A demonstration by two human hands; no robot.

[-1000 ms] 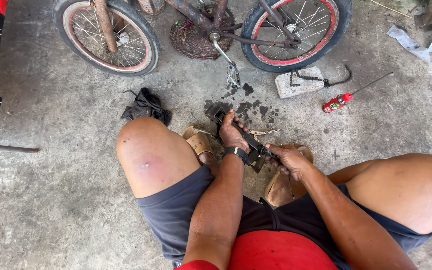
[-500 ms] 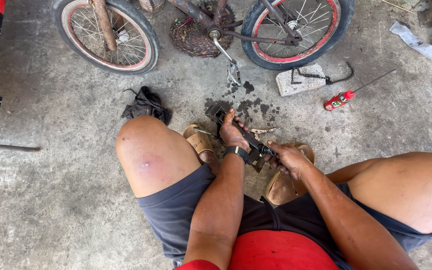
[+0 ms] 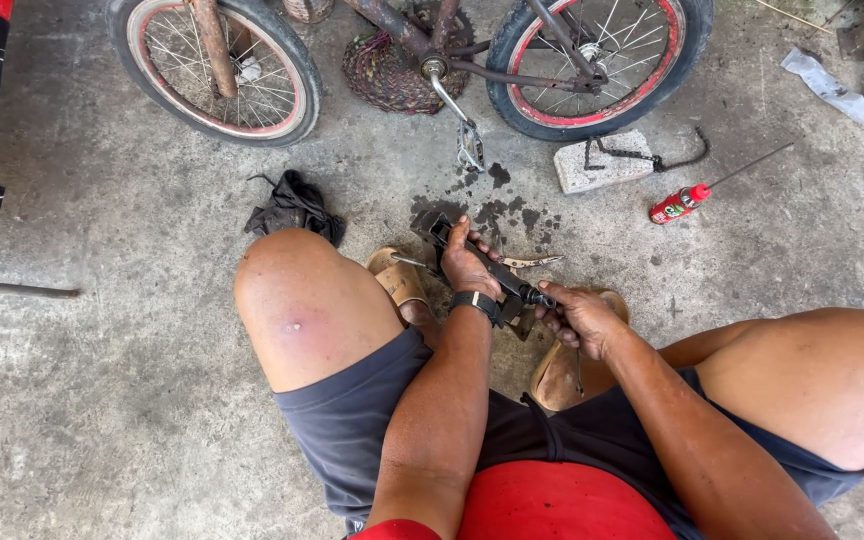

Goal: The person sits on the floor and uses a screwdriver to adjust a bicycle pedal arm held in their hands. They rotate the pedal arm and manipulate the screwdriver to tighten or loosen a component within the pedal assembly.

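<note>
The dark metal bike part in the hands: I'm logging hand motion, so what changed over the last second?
Hardly anything. The left hand and right hand grip the dark metal part as before, with at most a slight shift. The spray can, black rag, block and bicycle stayed put.

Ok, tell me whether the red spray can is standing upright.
No, the red spray can lies on its side on the concrete floor, right of the bicycle.
</note>
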